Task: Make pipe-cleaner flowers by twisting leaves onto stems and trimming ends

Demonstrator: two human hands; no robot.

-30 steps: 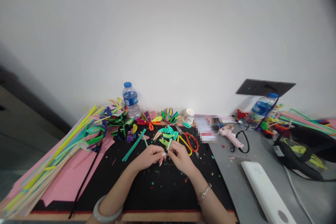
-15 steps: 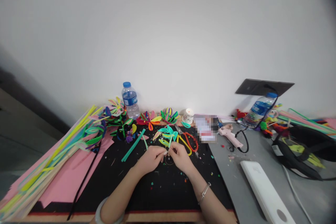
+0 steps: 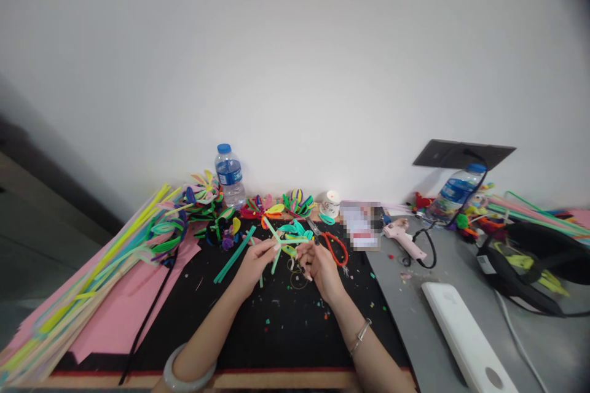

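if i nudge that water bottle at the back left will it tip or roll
The water bottle stands upright, tall and narrow, so a high push would probably tip it. It looks nearly empty, likely light. Its round body would probably roll toward the pipe-cleaner flowers beside it.

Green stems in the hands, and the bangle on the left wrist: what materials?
Green stems: probably fuzzy chenille pipe cleaners; matte, thin, bent at angles, held by the left hand and right hand. Bangle: pale, smooth, slightly glossy, perhaps jade or glass; cannot tell which.

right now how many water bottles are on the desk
2: one water bottle stands at the back left by the wall, another water bottle stands at the back right beside the black cable. No others show.
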